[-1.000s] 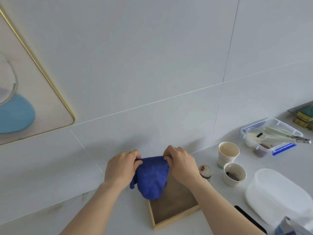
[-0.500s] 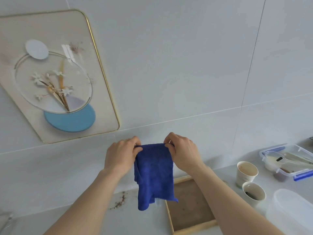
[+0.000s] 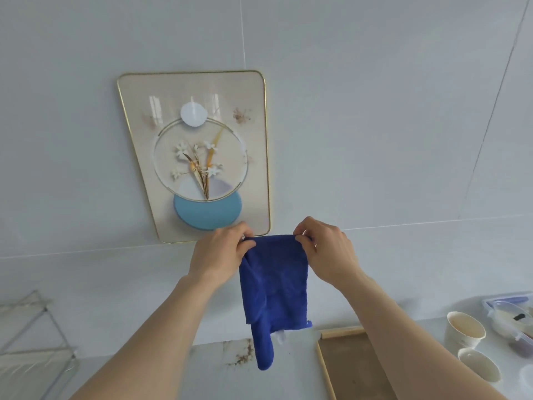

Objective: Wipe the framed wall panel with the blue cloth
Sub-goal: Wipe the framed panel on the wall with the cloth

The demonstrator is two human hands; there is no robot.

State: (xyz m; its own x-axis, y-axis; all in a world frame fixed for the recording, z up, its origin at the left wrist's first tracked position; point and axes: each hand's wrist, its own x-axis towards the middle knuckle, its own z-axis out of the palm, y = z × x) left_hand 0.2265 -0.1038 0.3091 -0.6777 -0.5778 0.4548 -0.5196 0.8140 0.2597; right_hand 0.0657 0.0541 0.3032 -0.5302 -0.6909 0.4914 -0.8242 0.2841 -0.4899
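Holding the cloth (image 3: 274,287) up by its top edge, left hand (image 3: 220,255) and right hand (image 3: 326,249) each pinched shut on a corner, the rest hanging loose over the counter (image 3: 202,370). Not yet wiping: just below the framed panel (image 3: 196,157) on the wall, cloth apart from the glass. Next, probably bunching the cloth into one palm and pressing flat against the panel.
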